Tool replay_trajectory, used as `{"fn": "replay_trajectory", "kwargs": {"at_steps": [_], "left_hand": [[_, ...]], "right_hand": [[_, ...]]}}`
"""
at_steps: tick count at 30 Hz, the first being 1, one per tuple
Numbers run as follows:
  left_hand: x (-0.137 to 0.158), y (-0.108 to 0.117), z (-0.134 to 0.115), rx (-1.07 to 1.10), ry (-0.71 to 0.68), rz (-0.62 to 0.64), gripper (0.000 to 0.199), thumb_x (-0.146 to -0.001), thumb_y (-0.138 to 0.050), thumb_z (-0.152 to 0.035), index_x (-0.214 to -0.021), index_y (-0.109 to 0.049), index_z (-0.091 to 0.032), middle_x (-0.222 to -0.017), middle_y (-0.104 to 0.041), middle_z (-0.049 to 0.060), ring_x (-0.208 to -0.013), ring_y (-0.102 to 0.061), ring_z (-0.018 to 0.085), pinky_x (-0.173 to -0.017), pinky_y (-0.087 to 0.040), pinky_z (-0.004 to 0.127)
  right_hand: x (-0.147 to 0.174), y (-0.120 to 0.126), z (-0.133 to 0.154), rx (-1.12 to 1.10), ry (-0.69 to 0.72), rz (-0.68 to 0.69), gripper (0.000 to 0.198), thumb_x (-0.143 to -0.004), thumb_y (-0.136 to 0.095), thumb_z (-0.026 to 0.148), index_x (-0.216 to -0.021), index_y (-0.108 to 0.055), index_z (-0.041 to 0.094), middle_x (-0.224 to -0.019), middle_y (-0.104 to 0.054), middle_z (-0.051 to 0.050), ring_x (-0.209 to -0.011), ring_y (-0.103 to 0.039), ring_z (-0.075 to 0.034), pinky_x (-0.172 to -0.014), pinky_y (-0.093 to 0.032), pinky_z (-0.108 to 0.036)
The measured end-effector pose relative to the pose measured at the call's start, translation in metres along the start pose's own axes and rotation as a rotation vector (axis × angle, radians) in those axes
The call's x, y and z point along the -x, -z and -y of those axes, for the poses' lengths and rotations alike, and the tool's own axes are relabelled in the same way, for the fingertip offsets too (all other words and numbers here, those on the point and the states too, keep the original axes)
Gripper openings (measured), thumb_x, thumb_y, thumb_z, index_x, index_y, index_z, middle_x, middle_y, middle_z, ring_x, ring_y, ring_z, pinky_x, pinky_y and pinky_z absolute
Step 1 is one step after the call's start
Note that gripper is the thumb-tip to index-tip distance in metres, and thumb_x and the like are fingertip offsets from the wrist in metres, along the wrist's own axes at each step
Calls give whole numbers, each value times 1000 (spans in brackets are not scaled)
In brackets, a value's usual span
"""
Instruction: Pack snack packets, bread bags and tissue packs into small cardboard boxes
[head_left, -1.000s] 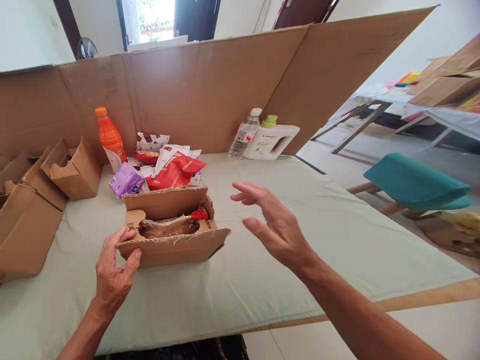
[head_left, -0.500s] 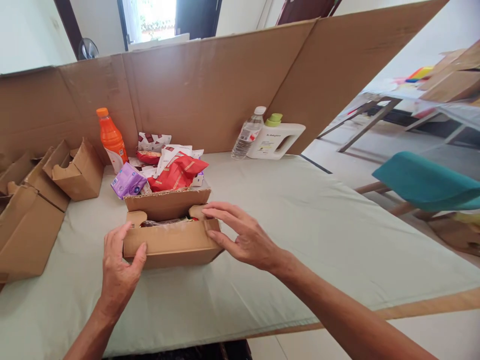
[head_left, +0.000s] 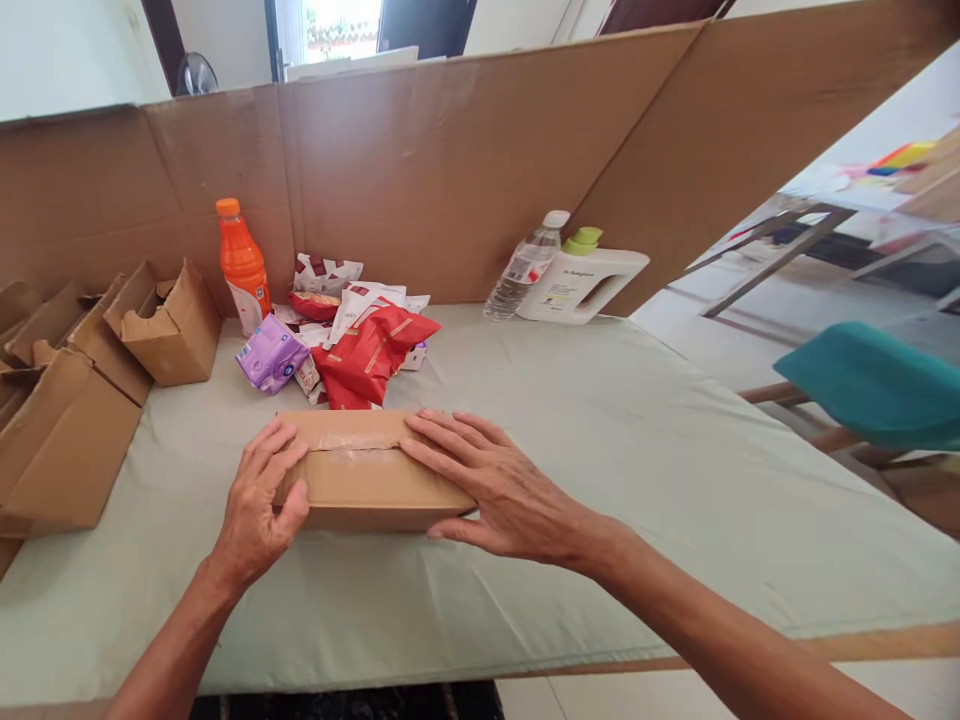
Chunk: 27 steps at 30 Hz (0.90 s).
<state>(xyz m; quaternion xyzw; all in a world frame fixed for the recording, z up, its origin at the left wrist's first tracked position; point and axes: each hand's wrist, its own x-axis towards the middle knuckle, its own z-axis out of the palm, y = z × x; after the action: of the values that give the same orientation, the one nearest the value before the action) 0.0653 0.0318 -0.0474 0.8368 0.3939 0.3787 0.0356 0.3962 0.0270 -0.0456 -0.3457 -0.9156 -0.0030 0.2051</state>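
A small cardboard box lies on the cloth-covered table in front of me, its top flaps folded down and meeting at a taped seam. What is inside it is hidden. My left hand grips the box's left end, fingers over the top and thumb against the front edge. Across the right part of the lid my right hand lies flat with fingers stretched out, its thumb by the front lower edge. Just behind the box is a pile of snacks, with a red packet and a purple carton.
An orange drink bottle stands behind the snacks. Several open cardboard boxes are at the left. A clear water bottle leans against a white jug at the back, before a cardboard wall. A teal chair stands at the right.
The box's raised rear flap has come down and both flaps now close the top, covering the contents. My right hand has moved from the front flap's corner to lie flat across the lid.
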Motion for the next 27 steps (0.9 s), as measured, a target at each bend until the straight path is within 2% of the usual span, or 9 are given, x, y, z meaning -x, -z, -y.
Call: {"fn": "replay_trajectory", "kwargs": {"at_steps": [3, 6, 10, 13, 16, 18, 22, 24, 27], "left_hand": [[-2, -6, 4, -11, -12, -52, 31, -98, -47, -15, -125, -62, -19, -138, -61, 13, -142, -48, 29, -113, -48, 50], [-2, -9, 6, -20, -12, -106, 31, -98, -46, -14, -123, -63, -18, -135, -63, 13, -139, -50, 29, -111, -49, 50], [0, -9, 6, -35, -24, -154, 32, -99, -47, -13, -125, -64, -19, -135, -63, 14, -138, -51, 29, -112, -46, 50], [2, -8, 1, -38, -50, -177, 32, -99, -48, -12, -125, -65, -20, -135, -62, 13, -139, -50, 29, -114, -43, 48], [4, -15, -13, -7, -84, -164, 36, -98, -48, -11, -129, -63, -21, -138, -60, 12, -141, -48, 27, -116, -40, 45], [-1, -30, -28, 40, -111, -143, 38, -98, -47, -11, -131, -62, -22, -140, -59, 11, -142, -47, 27, -116, -40, 45], [-45, -88, -61, 190, -174, -25, 38, -102, -44, -15, -135, -59, -26, -144, -58, 9, -145, -45, 23, -118, -41, 44], [-75, -123, -75, 231, -157, 81, 42, -104, -44, -23, -145, -51, -27, -160, -44, 11, -156, -29, 26, -123, -34, 51], [-103, -165, -86, 235, -55, 261, 62, -104, -45, -37, -161, -29, -22, -174, -10, 13, -162, 0, 31, -128, -18, 59]], "right_hand": [[-7, -1, -8, 26, 3, 83, 80, -88, -72, 53, -156, -43, 22, -163, -39, -20, -151, -33, -41, -120, -24, -66], [-24, -1, -21, -73, 23, 128, 80, -83, -76, 58, -150, -51, 22, -166, -31, -21, -154, -24, -43, -119, -26, -66], [-40, -4, -28, -173, 98, 78, 79, -80, -79, 55, -143, -55, 13, -162, -34, -26, -154, -23, -41, -120, -31, -60], [-34, -3, -24, -168, 120, 23, 84, -81, -78, 55, -148, -51, 12, -157, -40, -26, -150, -28, -40, -120, -31, -60], [-4, 4, -14, -156, 93, 1, 82, -85, -74, 55, -154, -47, 21, -160, -37, -21, -150, -28, -39, -118, -33, -62], [27, 13, -8, -153, 46, -30, 77, -86, -73, 51, -154, -48, 26, -162, -35, -19, -151, -27, -39, -117, -33, -62], [104, 35, -15, -82, -170, -124, 72, -89, -69, 37, -156, -45, 29, -159, -41, -14, -149, -33, -34, -117, -37, -54], [141, 47, -35, 4, -302, -167, 68, -91, -66, 35, -156, -45, 31, -154, -46, -13, -144, -40, -32, -115, -41, -51], [191, 63, -88, 180, -576, -212, 62, -91, -62, 44, -150, -53, 30, -145, -55, -13, -134, -51, -33, -113, -42, -51]]}}
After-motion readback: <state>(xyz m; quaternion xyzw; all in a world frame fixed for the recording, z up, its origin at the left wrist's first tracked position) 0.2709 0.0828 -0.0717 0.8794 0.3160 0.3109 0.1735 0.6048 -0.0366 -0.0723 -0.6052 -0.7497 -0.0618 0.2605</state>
